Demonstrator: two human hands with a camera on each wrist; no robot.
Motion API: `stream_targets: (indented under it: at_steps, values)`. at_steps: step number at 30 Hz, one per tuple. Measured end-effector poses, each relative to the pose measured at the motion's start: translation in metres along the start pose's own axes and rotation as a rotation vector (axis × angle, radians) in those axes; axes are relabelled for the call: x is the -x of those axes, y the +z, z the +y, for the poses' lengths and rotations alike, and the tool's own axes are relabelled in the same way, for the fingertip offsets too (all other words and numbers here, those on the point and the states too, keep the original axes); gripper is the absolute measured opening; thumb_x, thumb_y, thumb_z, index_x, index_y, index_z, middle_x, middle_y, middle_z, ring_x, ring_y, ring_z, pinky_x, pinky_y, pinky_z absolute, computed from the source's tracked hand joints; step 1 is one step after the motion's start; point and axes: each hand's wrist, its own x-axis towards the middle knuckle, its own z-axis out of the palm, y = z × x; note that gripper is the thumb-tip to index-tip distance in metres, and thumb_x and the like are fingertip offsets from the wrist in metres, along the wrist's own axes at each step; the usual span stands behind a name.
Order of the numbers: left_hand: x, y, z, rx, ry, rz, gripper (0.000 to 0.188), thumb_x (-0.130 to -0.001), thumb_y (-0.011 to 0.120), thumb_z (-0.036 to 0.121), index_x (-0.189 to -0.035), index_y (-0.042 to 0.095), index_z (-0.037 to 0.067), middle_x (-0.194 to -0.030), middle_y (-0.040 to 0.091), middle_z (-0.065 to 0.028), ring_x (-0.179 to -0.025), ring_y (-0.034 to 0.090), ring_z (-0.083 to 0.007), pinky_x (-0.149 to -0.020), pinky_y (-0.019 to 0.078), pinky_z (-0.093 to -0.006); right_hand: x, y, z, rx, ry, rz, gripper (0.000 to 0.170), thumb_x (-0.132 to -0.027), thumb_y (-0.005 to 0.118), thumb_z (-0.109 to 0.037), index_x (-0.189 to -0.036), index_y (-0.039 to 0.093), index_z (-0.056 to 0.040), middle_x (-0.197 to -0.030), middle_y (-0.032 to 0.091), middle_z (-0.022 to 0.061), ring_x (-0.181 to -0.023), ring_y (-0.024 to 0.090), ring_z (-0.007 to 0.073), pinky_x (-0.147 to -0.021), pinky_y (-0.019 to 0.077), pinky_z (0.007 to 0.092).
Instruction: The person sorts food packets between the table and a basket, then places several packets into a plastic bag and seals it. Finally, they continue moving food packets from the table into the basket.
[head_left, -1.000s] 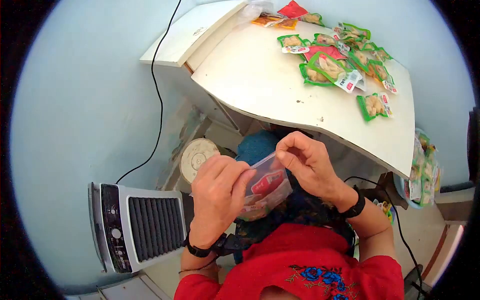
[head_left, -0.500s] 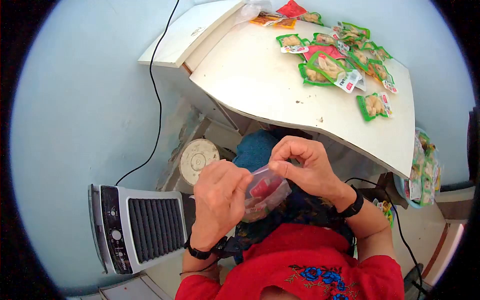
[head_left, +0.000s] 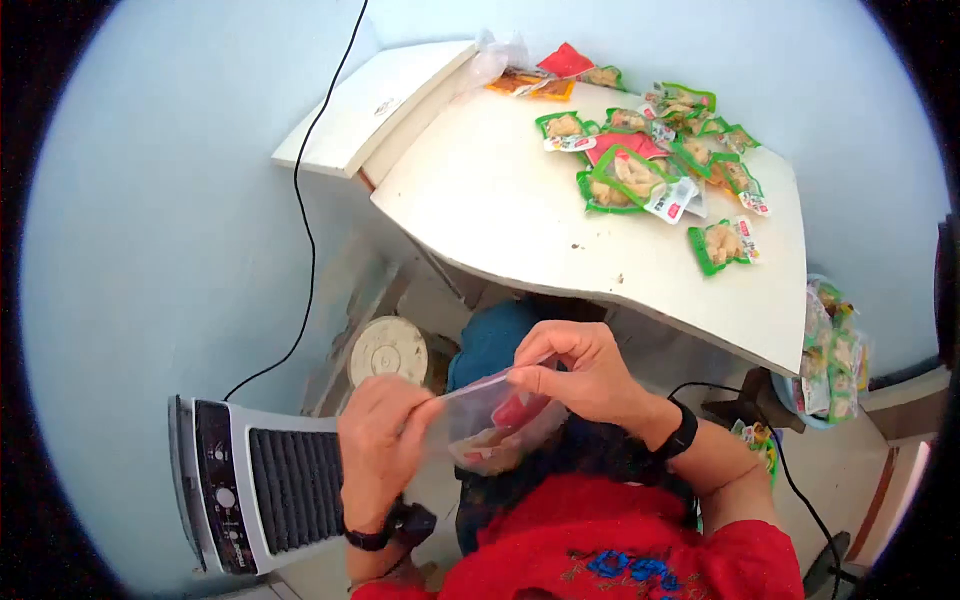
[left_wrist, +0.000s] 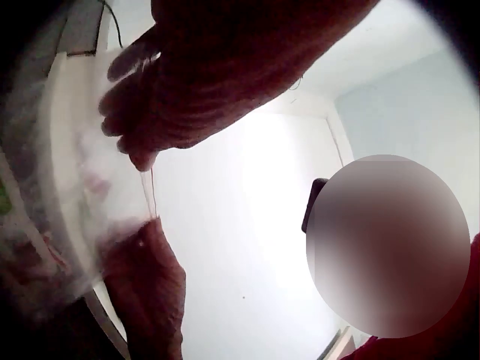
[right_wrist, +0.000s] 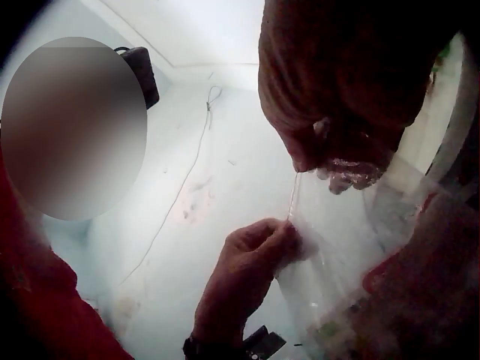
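A clear plastic bag (head_left: 485, 425) with a red label hangs over the person's lap, between the two hands. At the left end of its top edge, the left hand (head_left: 383, 435) pinches the plastic between thumb and fingers. The right hand (head_left: 585, 375) pinches the same edge near its other end. In the right wrist view the edge runs as a taut line from the left hand (right_wrist: 247, 266) up to the right hand (right_wrist: 337, 97). Packets inside the bag (right_wrist: 330, 292) show only dimly through the plastic.
Several green-edged snack packets (head_left: 640, 180) lie on the white table (head_left: 480, 210) ahead. A basin of packets (head_left: 830, 360) stands at the right. To the left are an air cooler (head_left: 260, 490), a round pale lid (head_left: 388, 350) and a black cable (head_left: 305, 230).
The left hand has moved left, away from the right hand, and the bag's top edge is now stretched between them. The head view has tilted, so the table appears lower.
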Motion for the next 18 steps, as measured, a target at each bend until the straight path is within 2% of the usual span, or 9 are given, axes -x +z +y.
stream_targets:
  at_steps: [3,6,7,10,13,18]
  values:
    - [0.011,-0.010,-0.007,0.008,-0.091,0.035,0.011,-0.071,0.073,-0.001,-0.077,0.064,0.001,-0.074,0.061,-0.0117,-0.072,0.059,-0.0293,-0.066,0.0478,-0.0360,0.001,-0.006,0.001,-0.013,0.048,0.017,0.009,-0.085,0.072,-0.006,-0.081,0.068,0.0007,-0.080,0.065,0.0017,-0.071,0.061,0.0056,-0.061,0.0500,0.0216]
    - [0.018,-0.023,-0.011,0.102,-0.200,-0.007,0.009,-0.073,0.071,-0.001,-0.077,0.063,-0.001,-0.074,0.062,-0.0115,-0.070,0.060,-0.0254,-0.065,0.0475,-0.0332,0.002,-0.006,0.002,-0.051,0.084,0.020,0.010,-0.085,0.073,-0.008,-0.082,0.068,0.0007,-0.079,0.066,0.0015,-0.070,0.061,0.0055,-0.061,0.0499,0.0213]
    - [0.019,-0.029,-0.013,0.206,-0.199,-0.054,0.009,-0.078,0.069,0.004,-0.077,0.063,-0.002,-0.072,0.062,-0.0097,-0.068,0.060,-0.0222,-0.064,0.0467,-0.0307,0.002,-0.005,0.002,-0.041,0.062,0.010,0.010,-0.086,0.073,-0.008,-0.083,0.069,0.0006,-0.079,0.066,0.0017,-0.069,0.061,0.0055,-0.061,0.0500,0.0211]
    - [0.023,-0.034,-0.026,0.424,-0.258,-0.158,0.016,-0.084,0.067,0.010,-0.076,0.061,-0.002,-0.071,0.061,-0.0081,-0.069,0.060,-0.0214,-0.064,0.0460,-0.0301,0.001,-0.004,0.004,-0.022,0.018,-0.010,0.009,-0.086,0.073,-0.008,-0.084,0.069,0.0003,-0.079,0.067,0.0021,-0.069,0.062,0.0056,-0.060,0.0504,0.0209]
    - [0.024,-0.031,-0.032,0.318,-0.292,-0.158,0.020,-0.088,0.064,0.013,-0.074,0.059,-0.001,-0.069,0.059,-0.0087,-0.066,0.058,-0.0217,-0.062,0.0449,-0.0307,0.001,-0.001,0.006,-0.033,0.027,-0.004,0.009,-0.086,0.072,-0.008,-0.084,0.070,0.0002,-0.079,0.068,0.0024,-0.069,0.062,0.0058,-0.060,0.0511,0.0210]
    - [0.021,-0.028,-0.029,0.163,-0.198,-0.107,0.023,-0.087,0.065,0.015,-0.072,0.057,0.000,-0.069,0.057,-0.0097,-0.063,0.056,-0.0230,-0.060,0.0433,-0.0322,0.002,0.001,0.002,-0.051,0.052,0.013,0.010,-0.086,0.073,-0.009,-0.084,0.070,0.0002,-0.079,0.069,0.0025,-0.069,0.063,0.0060,-0.060,0.0520,0.0220]
